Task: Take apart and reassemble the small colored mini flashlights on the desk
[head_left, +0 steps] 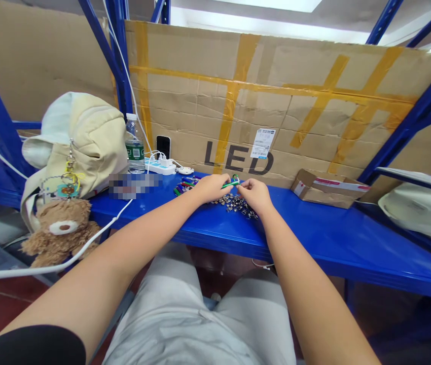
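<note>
My left hand (211, 187) and my right hand (255, 195) meet over the blue shelf (314, 233), both pinching a small green pen-like stick (230, 183) with a ring at its end. Under and between the hands lies a pile of small silvery button-like pieces (234, 204). To the left of my left hand lie several more coloured sticks (183, 186), red, green and blue.
A cream backpack (82, 142) with a keychain and a brown teddy bear (61, 228) sits at the left. A water bottle (135, 144), a power strip (161, 165) with white cables, a taped cardboard wall marked LED (276, 101) and a small open box (325, 187) stand behind.
</note>
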`<state>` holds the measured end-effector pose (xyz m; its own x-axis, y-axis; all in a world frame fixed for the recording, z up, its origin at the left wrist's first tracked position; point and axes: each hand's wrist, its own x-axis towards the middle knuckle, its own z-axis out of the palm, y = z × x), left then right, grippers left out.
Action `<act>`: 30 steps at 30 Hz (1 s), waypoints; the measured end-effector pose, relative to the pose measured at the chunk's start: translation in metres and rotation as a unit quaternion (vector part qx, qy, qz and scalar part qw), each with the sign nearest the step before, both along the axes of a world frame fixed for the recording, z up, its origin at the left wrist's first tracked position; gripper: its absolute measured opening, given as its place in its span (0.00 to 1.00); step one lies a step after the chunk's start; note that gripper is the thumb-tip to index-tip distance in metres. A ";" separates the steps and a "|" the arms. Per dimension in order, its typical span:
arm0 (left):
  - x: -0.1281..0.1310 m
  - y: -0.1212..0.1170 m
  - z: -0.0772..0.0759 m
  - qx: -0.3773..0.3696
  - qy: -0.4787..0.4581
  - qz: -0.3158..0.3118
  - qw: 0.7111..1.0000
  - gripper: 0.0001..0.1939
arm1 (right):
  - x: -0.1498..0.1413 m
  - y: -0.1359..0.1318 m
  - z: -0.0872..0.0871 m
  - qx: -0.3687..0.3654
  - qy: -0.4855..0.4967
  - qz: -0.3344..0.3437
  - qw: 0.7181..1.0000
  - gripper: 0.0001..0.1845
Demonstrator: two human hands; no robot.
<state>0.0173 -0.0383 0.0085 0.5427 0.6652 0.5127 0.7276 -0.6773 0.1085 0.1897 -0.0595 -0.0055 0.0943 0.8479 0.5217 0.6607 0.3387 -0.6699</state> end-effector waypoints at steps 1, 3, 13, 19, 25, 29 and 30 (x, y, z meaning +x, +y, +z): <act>0.001 -0.001 0.000 -0.006 0.007 0.004 1.000 0.14 | 0.000 0.000 -0.001 0.020 -0.019 -0.007 1.000 0.07; 0.002 -0.001 0.000 -0.016 0.014 0.013 1.000 0.15 | 0.000 0.002 -0.003 0.064 -0.065 -0.023 0.996 0.07; -0.002 0.011 -0.003 -0.045 -0.038 0.075 0.995 0.16 | -0.001 0.000 -0.002 0.106 -0.145 0.008 0.984 0.08; -0.003 0.010 0.000 -0.044 -0.098 -0.096 0.990 0.13 | -0.005 0.003 -0.004 0.034 -0.010 0.061 0.997 0.13; -0.004 0.005 0.003 -0.033 -0.107 -0.150 0.982 0.13 | -0.006 -0.001 0.001 -0.047 0.107 0.187 0.975 0.13; -0.009 0.008 0.002 -0.017 -0.106 -0.137 0.985 0.14 | -0.007 -0.007 0.004 -0.069 0.146 0.244 0.956 0.18; -0.010 0.009 0.002 -0.014 -0.105 -0.134 0.985 0.14 | -0.007 -0.008 0.005 -0.073 0.149 0.253 0.953 0.19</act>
